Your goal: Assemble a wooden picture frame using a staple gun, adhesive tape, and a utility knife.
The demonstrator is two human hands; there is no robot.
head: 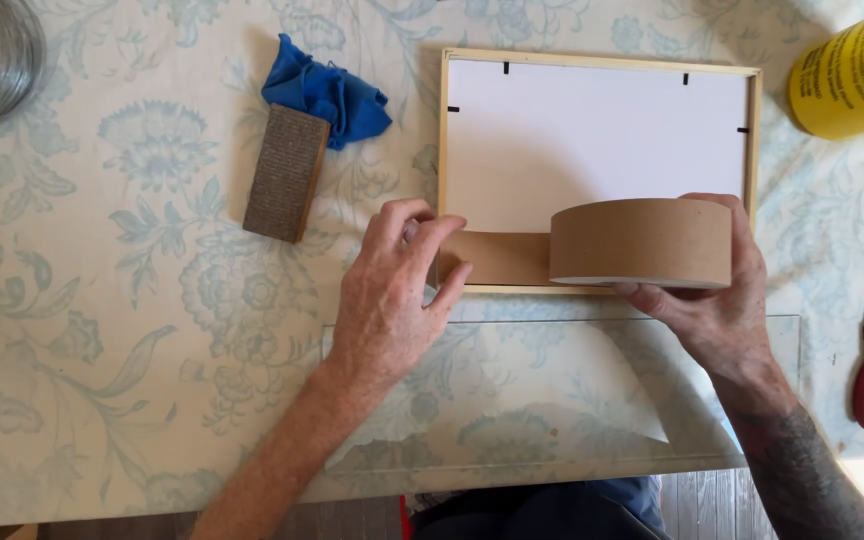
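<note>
Both bare forearms come up from the bottom edge and spread slightly apart. The left hand [390, 290] lies palm down with its back to the camera, the fingers bent and bunched together, fingertips pressing downward and the thumb stretched out to the right. The right hand [717, 300] is turned palm up and cupped, fingers curled in a grip, thumb at the far side. The right forearm carries dark tattoo marks.
</note>
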